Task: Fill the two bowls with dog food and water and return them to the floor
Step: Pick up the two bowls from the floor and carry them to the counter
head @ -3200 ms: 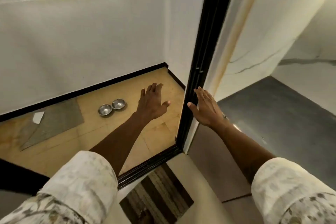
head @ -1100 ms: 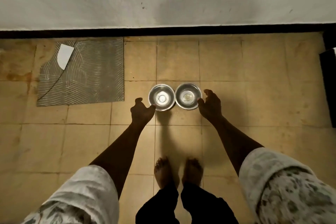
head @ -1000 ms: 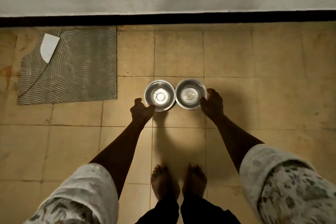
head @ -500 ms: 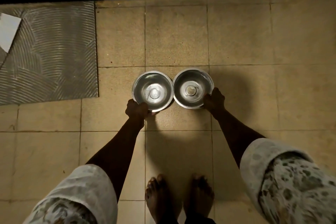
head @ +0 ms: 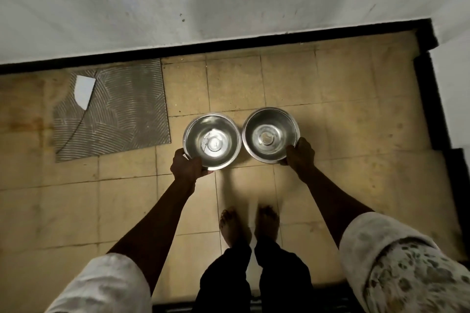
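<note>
Head view: arms extended down; left hand point(head: 187, 167) grips left bowl point(head: 211, 141), right hand point(head: 300, 155) grips right bowl point(head: 271, 134).

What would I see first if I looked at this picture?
Two shiny metal bowls, side by side in the middle over the tiled floor. The left hand grips the left bowl and the right hand grips the right bowl. Bare feet stand just below them.

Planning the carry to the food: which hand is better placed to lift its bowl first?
Neither clearly. The left hand grips the near rim of the left round steel bowl; the right hand grips the right round steel bowl. Both look empty; lift together.
</note>
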Available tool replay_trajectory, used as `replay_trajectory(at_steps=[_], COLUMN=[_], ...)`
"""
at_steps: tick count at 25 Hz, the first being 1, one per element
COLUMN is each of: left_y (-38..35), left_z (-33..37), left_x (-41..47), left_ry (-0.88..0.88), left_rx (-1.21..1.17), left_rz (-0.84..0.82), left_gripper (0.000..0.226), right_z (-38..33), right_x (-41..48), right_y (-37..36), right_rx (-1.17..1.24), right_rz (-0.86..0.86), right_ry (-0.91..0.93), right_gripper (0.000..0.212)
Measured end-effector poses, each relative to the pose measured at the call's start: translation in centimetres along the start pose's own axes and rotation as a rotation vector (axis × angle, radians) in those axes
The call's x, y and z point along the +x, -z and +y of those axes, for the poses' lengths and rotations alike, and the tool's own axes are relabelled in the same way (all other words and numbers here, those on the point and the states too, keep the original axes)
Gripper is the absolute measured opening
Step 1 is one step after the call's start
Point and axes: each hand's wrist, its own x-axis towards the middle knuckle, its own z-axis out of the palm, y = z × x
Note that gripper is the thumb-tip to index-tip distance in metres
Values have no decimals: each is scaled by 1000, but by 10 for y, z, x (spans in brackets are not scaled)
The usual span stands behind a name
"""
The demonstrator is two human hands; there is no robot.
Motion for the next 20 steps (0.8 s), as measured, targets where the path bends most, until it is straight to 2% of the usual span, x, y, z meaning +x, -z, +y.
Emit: replay_trajectory(at_steps=[5,9,15,20], left_y=[59,94,138,165], left_z=[32,36,7,-46], left_x=[-135,-213,-311,-386], left_ry=[-52,-101,-190,-303], left_rx=[17,-22,34,78], left_rz=[-59,-89,-125,-191], left_gripper=[54,52,61,64], right_z=[-32,-33,11,78], right_x=[-133,-215,-315,-397], right_y=[74,108,155,193], right_rx=[3,76,110,97], right_rz=[31,56,96,111], right_ry=[58,21,48,121], right_gripper=[39,34,24,27])
